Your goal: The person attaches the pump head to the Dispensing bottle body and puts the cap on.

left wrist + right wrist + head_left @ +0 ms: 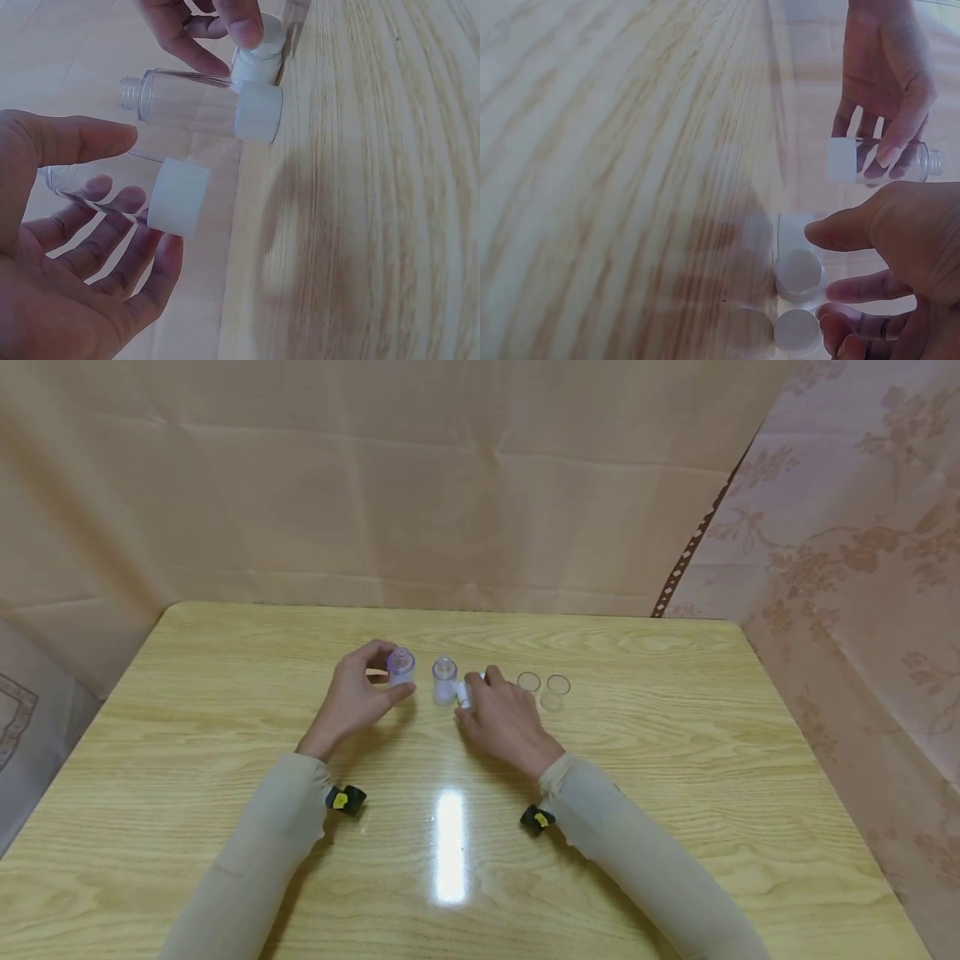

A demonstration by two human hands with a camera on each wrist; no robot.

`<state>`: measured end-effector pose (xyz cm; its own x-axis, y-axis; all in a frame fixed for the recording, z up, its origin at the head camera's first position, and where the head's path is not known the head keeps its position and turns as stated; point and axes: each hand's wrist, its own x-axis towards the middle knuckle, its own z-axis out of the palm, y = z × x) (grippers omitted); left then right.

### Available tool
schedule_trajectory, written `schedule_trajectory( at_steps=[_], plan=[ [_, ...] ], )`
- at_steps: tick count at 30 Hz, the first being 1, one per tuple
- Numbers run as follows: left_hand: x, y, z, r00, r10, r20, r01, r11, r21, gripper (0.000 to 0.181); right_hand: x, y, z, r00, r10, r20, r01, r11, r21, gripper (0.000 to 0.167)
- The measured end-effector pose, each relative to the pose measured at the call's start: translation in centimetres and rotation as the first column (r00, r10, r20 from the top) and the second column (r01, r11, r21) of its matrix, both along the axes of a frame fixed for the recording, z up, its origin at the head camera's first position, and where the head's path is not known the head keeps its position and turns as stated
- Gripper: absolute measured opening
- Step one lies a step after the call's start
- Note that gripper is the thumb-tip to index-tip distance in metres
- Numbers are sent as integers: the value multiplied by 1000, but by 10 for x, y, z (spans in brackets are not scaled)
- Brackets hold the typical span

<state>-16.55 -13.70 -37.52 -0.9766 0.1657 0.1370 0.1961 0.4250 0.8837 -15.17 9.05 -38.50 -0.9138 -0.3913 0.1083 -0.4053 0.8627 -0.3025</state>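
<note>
In the left hand [360, 689] is a small clear bottle [402, 667] with a white base and a threaded neck. The left wrist view shows this white base [178, 197] off the table, with thumb and fingers around the clear body. A matching bottle [444, 681] stands upright between the hands, its neck uncovered. Right of it, the right hand [501, 714] has its thumb and index finger about a small white cap [800, 274] low at the table. A second white cap [796, 332] lies beside the first, near the other fingers. The right hand's back partly hides both caps from above.
Two clear round pieces with thin dark rims, a left one [528, 682] and a right one [558, 684], stand right of the right hand. The glossy wood-grain table [660, 835] meets a beige curtain [450, 510] at its far edge.
</note>
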Motion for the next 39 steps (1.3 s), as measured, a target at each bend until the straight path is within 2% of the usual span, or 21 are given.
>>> schedule_trajectory(
  at_steps=[13,26,39],
  plan=[
    [-2,0,-2,1000,-6,9,6,1000,-4,44,-3,-1,-5,1000,-6,-4,6,1000,18,46],
    [-2,-1,-2,1000,-18,-7,18,1000,9,42,6,3,-5,999,20,-31,-20,1000,20,36],
    [-2,0,0,1000,-10,3,10,1000,11,44,10,7,-7,996,45,-77,-43,999,23,23]
  ],
)
